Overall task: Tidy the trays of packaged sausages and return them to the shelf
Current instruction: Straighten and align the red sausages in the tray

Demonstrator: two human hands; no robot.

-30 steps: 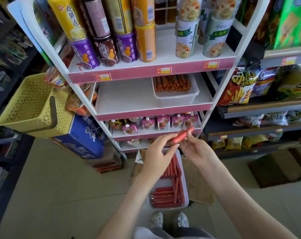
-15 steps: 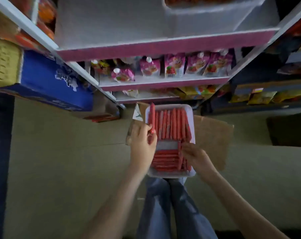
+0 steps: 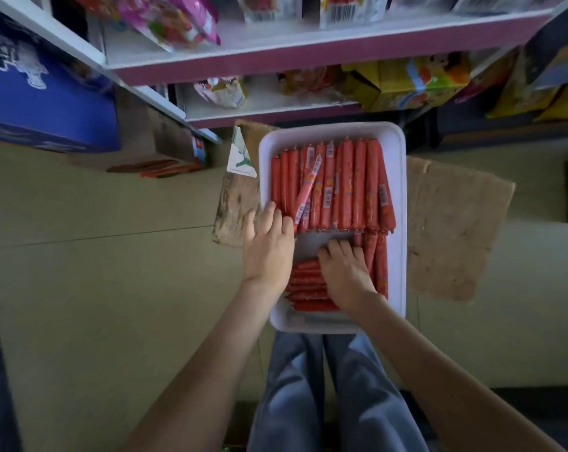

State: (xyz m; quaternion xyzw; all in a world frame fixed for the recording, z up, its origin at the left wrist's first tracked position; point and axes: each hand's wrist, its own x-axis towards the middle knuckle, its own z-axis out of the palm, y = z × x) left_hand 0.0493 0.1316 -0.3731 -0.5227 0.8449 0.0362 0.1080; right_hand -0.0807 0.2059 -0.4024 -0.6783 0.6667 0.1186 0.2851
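White tray [image 3: 398, 177] set on the floor in front of the bottom shelf [image 3: 269, 110], partly over a flattened piece of cardboard [image 3: 452, 230], probably to keep both hands free for sorting. Left hand [image 3: 268, 246] flat, fingers spread, on the near-left rim, seemingly steadying the tray and nudging the lengthwise row of packaged sausages [image 3: 351, 187]. Right hand [image 3: 344, 272] palm down, fingers loosely spread, pressing on the crosswise stack of sausages [image 3: 305, 285] in the near half, likely squaring it up (nothing pinched by either hand). Far half packed tight with red, glossy, barcode-labelled sticks running away from the body; one loose sausage [image 3: 307, 190] lying askew across that row, so not yet tidy. A few more sticks lengthwise along the right wall. Bare white gap between the two groups. Return to the shelf not yet begun.
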